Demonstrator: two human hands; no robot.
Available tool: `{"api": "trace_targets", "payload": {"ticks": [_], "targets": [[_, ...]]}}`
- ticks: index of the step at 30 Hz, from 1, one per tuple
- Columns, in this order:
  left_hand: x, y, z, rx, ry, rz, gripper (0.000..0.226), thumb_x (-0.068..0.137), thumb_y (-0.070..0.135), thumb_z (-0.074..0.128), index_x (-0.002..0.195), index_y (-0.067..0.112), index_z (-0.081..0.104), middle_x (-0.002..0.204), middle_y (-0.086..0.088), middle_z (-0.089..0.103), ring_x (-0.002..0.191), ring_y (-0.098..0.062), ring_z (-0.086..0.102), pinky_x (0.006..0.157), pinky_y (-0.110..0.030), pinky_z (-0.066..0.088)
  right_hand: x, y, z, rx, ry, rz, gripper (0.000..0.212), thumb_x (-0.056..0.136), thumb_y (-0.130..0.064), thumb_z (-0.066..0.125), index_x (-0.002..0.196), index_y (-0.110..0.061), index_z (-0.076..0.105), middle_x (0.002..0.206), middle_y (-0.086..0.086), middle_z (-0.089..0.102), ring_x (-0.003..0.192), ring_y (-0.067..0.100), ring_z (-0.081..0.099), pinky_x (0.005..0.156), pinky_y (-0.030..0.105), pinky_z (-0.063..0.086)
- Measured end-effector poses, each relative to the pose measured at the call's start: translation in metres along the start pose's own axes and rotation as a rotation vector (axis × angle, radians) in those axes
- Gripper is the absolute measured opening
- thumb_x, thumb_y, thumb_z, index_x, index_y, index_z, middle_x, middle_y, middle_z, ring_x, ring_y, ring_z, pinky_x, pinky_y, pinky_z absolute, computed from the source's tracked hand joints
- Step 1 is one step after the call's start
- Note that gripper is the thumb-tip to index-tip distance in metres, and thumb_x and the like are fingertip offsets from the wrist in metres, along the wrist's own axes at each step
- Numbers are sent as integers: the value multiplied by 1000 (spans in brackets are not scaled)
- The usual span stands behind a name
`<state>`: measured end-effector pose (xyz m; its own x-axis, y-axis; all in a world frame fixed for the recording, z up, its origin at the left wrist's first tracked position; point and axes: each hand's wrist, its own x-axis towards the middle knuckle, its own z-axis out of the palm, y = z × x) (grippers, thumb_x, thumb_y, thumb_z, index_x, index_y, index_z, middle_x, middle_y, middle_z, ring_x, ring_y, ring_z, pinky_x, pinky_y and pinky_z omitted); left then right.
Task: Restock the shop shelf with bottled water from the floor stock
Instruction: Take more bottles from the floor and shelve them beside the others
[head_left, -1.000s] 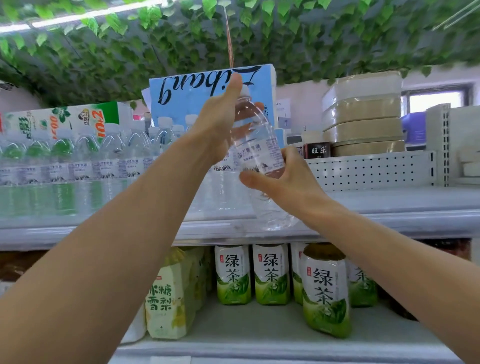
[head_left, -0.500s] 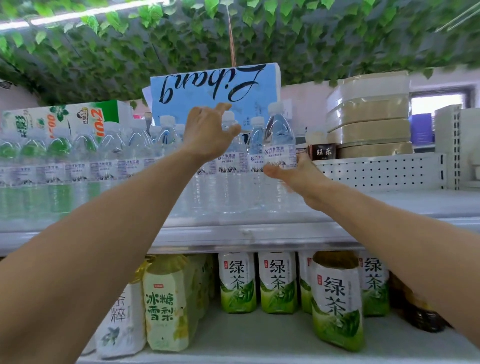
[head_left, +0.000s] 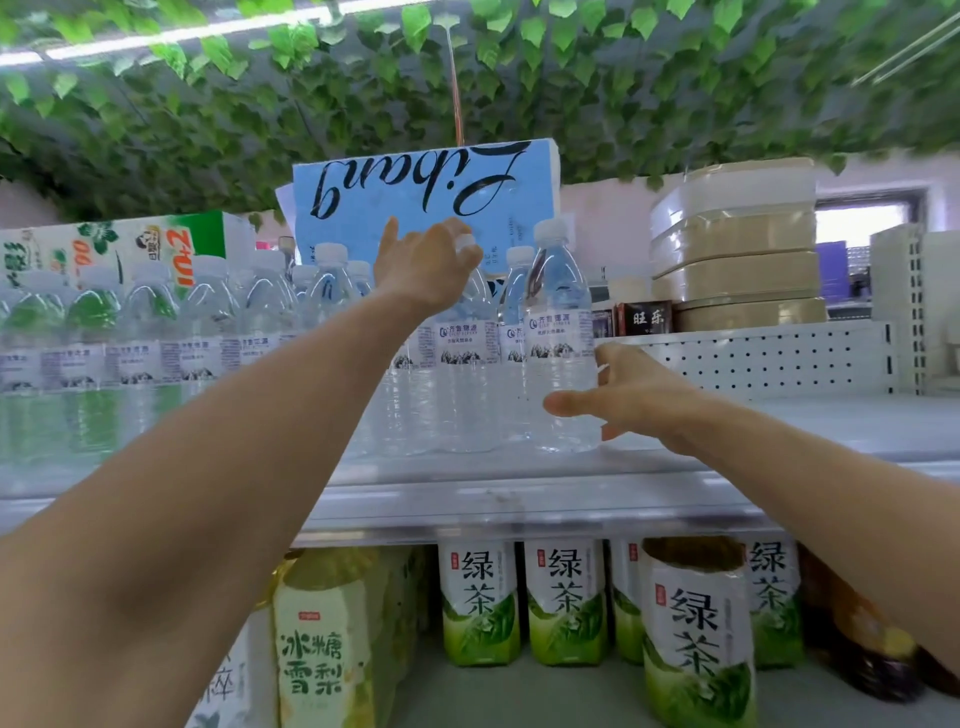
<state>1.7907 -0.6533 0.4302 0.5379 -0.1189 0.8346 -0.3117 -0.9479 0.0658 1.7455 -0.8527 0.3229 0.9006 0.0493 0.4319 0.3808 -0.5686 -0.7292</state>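
A water bottle (head_left: 558, 332) stood upright on a shop shelf (head_left: 519, 499), at the right end of a long row of water bottles (head_left: 208, 322) and near the front edge. The right hand (head_left: 639, 400) was spread open beside the bottle's lower half, its thumb touching the clear plastic and gripping nothing. The left hand (head_left: 426, 270) reached over the bottles behind, fingers bent over a white cap (head_left: 467, 243). Whether it gripped that cap or only steadied it could not be told. The two hands were well apart.

The step in hand looked like setting one bottle in place and letting go. The next move would likely call for drawing both hands back without nudging the close-packed bottles, which could topple. After that would come fetching more from the floor stock, which was out of view. Bare shelf to the right of the bottle left room for more.

Behind the row stood a blue box (head_left: 426, 197) with upside-down lettering. To the right, stacked beige tubs (head_left: 737, 249) sat above a perforated white panel (head_left: 753, 358). Green tea bottles (head_left: 566, 597) filled the lower shelf, and green leaves (head_left: 623, 78) hung overhead.
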Motion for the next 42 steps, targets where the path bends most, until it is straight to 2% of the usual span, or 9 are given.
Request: {"api": "trace_targets", "payload": {"ticks": [5, 12, 16, 19, 27, 30, 32, 36, 42], "targets": [[0, 2, -3, -16, 53, 18, 33, 103, 27, 35, 121, 18, 62, 102, -12, 70, 105, -28, 60, 120, -38, 11, 7, -1, 10, -68, 55, -8, 58, 82, -33, 78, 116, -19, 34, 96, -9, 48, 89, 13, 56, 73, 31, 54], [0, 3, -3, -5, 90, 25, 34, 103, 24, 36, 115, 13, 66, 108, -10, 69, 89, -24, 53, 112, -37, 24, 21, 0, 14, -80, -10, -18, 57, 83, -31, 77, 127, -19, 44, 113, 0, 59, 99, 20, 60, 81, 38, 57], [-3, 7, -5, 4, 86, 2, 35, 105, 29, 36, 125, 16, 61, 113, -13, 69, 108, -29, 56, 112, -39, 26, 27, -4, 18, -72, -45, -10, 57, 83, -30, 77, 128, -20, 44, 118, -2, 57, 104, 20, 59, 85, 39, 56], [-4, 7, -5, 16, 78, -4, 35, 105, 29, 35, 125, 15, 61, 112, -12, 69, 103, -25, 56, 113, -39, 25, 28, -5, 21, -55, -63, 0, 52, 85, -28, 75, 125, -20, 42, 113, -4, 55, 106, 19, 57, 86, 37, 54], [0, 0, -4, 33, 16, 34, 39, 104, 35, 34, 132, 18, 55, 115, -12, 68, 117, -29, 57, 121, -42, 6, 26, -5, 21, -56, -86, 1, 61, 87, -30, 73, 136, -20, 39, 125, -3, 53, 111, 19, 56, 91, 38, 53], [-1, -5, 0, 64, -20, 42, 46, 103, 43, 32, 141, 21, 45, 115, -16, 67, 126, -32, 48, 122, -44, 3, 24, -6, 21, -87, -94, 20, 58, 88, -34, 71, 132, -22, 37, 115, -6, 51, 111, 20, 54, 96, 39, 50], [-7, -6, 3, 135, -4, 60, 54, 102, 49, 32, 148, 22, 36, 131, -20, 57, 136, -35, 35, 122, -45, 2, 20, -7, 20, -129, -90, 6, 65, 88, -37, 71, 139, -19, 35, 127, -3, 53, 119, 22, 52, 103, 41, 44], [-35, -3, 7, 112, 142, 128, 61, 100, 53, 37, 153, 23, 27, 155, -14, 30, 147, -32, 16, 121, -51, 0, -3, -8, 15, -353, 67, -89, 76, 92, -43, 63, 151, -19, 22, 148, 4, 41, 132, 23, 43, 107, 41, 37], [-126, 28, 8, -92, 239, 213, 62, 94, 53, 45, 146, 17, 40, 148, -13, 37, 136, -35, 34, 115, -51, 25, -77, 0, -7, -773, 373, -320, 61, 96, -42, 53, 149, -21, 31, 144, 2, 43, 130, 22, 41, 98, 40, 40]]}}
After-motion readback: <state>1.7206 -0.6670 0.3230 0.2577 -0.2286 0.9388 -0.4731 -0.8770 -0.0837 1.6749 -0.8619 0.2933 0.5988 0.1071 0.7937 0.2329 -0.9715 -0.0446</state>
